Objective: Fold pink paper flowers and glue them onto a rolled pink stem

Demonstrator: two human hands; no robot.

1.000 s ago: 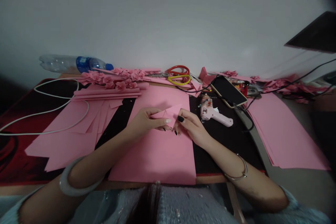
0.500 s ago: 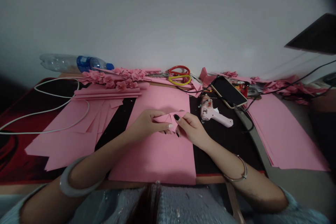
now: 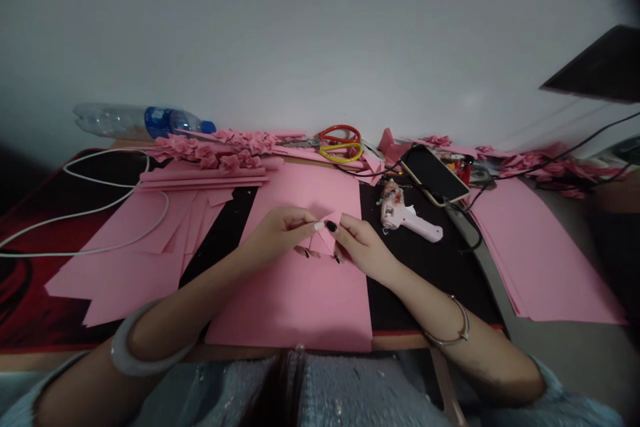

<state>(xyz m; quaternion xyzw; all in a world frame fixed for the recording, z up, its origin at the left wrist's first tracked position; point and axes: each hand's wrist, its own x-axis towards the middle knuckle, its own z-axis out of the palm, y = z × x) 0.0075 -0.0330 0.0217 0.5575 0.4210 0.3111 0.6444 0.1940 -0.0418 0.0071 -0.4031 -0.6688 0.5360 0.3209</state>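
A small piece of folded pink paper [image 3: 325, 240] is held between both hands above a large pink sheet [image 3: 300, 307]. My left hand [image 3: 280, 233] pinches its left side, thumb on top and fingertips showing below. On the right side, my right hand [image 3: 360, 243] is closed on the same piece, its dark-nailed thumb pressing near the top middle. The two thumb tips lie close together. Fingers cover parts of the folds.
A pink glue gun [image 3: 410, 217] lies right of my hands, near a phone [image 3: 437, 173] and black cables. Scissors [image 3: 343, 143], pink paper flowers [image 3: 220, 150] and a plastic bottle [image 3: 145, 121] line the back. Paper stacks [image 3: 540, 253] and a white cable [image 3: 75, 217] lie at the sides.
The folded paper has been turned in my hands, so a squarer face now shows below the thumbs. My left thumb has shifted upward, closer to the right one.
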